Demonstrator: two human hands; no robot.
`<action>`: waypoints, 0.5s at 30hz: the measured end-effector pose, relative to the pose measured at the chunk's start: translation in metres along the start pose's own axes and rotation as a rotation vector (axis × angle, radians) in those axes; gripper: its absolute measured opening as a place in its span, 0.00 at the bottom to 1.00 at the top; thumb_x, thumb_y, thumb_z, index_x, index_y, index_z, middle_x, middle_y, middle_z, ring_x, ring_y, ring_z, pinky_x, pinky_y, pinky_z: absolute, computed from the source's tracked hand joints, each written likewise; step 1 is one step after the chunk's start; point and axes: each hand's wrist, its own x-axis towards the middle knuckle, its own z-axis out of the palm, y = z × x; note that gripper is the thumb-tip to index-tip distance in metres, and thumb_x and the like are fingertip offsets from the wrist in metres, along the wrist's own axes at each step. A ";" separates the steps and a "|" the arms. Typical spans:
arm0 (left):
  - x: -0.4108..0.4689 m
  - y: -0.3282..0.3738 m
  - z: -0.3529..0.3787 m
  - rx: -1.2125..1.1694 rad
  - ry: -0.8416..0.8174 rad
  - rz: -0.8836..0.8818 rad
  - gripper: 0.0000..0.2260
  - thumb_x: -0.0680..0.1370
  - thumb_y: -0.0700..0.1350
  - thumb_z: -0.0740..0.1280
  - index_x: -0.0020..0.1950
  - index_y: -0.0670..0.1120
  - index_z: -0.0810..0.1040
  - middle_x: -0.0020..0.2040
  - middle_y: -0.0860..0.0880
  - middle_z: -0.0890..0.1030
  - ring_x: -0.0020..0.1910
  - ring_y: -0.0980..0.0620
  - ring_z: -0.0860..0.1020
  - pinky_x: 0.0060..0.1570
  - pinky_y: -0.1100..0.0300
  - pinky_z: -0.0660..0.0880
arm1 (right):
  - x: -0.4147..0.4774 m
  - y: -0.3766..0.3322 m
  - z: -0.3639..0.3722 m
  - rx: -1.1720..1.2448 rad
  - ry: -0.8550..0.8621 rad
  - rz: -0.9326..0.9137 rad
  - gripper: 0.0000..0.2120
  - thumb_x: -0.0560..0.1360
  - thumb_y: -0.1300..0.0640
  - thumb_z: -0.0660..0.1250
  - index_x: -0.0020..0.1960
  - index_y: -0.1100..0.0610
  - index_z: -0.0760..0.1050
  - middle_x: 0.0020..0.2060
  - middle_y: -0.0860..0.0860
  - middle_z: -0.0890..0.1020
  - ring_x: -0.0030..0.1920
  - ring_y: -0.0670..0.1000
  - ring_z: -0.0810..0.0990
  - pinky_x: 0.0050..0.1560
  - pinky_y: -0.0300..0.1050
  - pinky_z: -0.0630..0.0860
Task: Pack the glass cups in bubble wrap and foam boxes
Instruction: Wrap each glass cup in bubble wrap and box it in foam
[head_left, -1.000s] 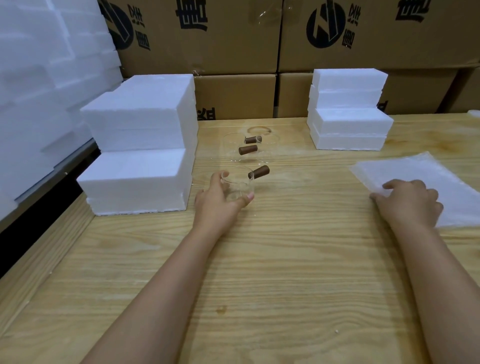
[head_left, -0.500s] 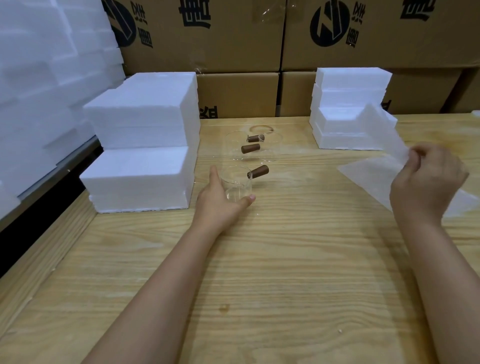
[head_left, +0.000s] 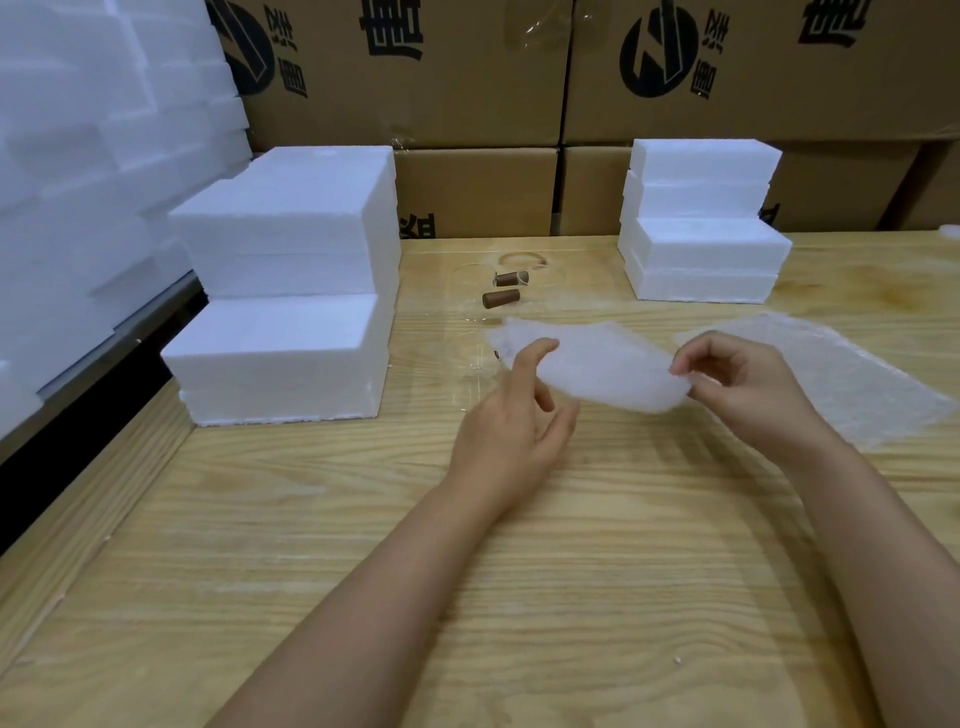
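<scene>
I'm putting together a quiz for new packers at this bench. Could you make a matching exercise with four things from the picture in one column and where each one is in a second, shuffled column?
Things
A. bubble wrap sheet
B. glass cups
C. bubble wrap pile
D. cardboard cartons

Places
1. lying flat on the table, at the right
2. stacked behind the table, with black print
3. in the air, pinched by the right hand
4. on the table between the left foam stack and the right foam stack

Pairs: A-3, B-4, C-1, D-2
</scene>
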 end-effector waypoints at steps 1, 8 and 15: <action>0.000 -0.001 0.000 -0.006 -0.042 -0.036 0.25 0.79 0.53 0.64 0.74 0.55 0.59 0.45 0.55 0.77 0.39 0.54 0.76 0.43 0.54 0.76 | 0.000 -0.001 0.001 -0.019 -0.052 0.016 0.17 0.69 0.77 0.64 0.37 0.56 0.76 0.36 0.48 0.78 0.38 0.42 0.77 0.44 0.30 0.72; 0.006 -0.010 -0.003 -0.353 0.042 -0.234 0.09 0.82 0.47 0.61 0.49 0.52 0.82 0.44 0.63 0.81 0.45 0.67 0.77 0.46 0.68 0.72 | -0.002 -0.008 0.001 -0.050 -0.332 0.137 0.14 0.62 0.60 0.79 0.35 0.60 0.73 0.31 0.47 0.74 0.34 0.49 0.71 0.39 0.42 0.69; 0.008 -0.006 -0.001 -0.526 0.096 -0.298 0.14 0.76 0.38 0.68 0.49 0.58 0.75 0.35 0.52 0.77 0.35 0.55 0.75 0.39 0.60 0.74 | 0.000 -0.021 0.011 -0.036 -0.358 0.119 0.17 0.61 0.48 0.76 0.45 0.54 0.79 0.42 0.45 0.81 0.44 0.48 0.78 0.48 0.42 0.75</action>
